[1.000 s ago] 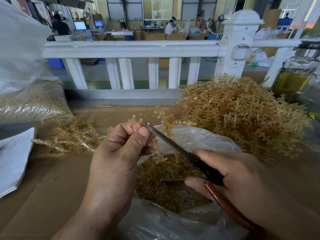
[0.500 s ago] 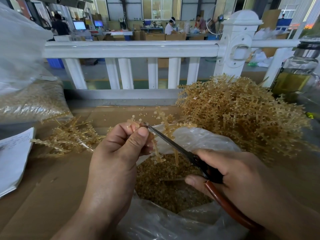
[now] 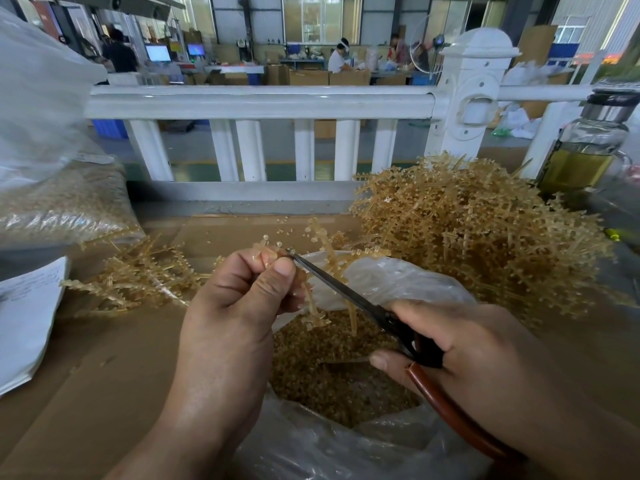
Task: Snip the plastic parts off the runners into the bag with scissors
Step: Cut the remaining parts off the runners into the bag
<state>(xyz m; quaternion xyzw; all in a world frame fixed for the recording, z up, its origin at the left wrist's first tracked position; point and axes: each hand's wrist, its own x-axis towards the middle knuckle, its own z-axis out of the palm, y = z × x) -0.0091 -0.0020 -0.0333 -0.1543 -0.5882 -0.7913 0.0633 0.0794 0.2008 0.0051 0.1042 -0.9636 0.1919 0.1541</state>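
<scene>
**Holding grip.** The left hand (image 3: 239, 306) is pinching a branching amber translucent plastic runner (image 3: 313, 303) between the thumb and the curled fingers. This grip is closed firmly on the stem, and several branches are hanging below the fist. The runner is being held directly above the open mouth of the clear crumpled plastic bag (image 3: 398, 282). This placement is judged to be letting each severed piece drop into the bag, not onto the brown cardboard-covered worktop (image 3: 86, 358).

**Cutting grip.** The right hand (image 3: 485, 351) is holding the dark-bladed scissors with red-brown handles (image 3: 346, 292), fingers curled round the handles. The blades are lying together or nearly so. Their tip is meeting the runner just beside the left thumb. Cutting this close to the pinch is probably steadying the thin stem against the blade, but it is also putting the thumb at risk.

**Stock.** Small amber cut parts (image 3: 329, 375) are covering the bottom of the bag. A large tangled heap of amber runners (image 3: 478, 230) is lying to the right of the bag, within reach. A smaller, flatter heap (image 3: 138, 278) is lying to the left. Whether that heap is already stripped cannot be told. With so much stock on the right, the task is judged to be well under way but far from finished.
</scene>
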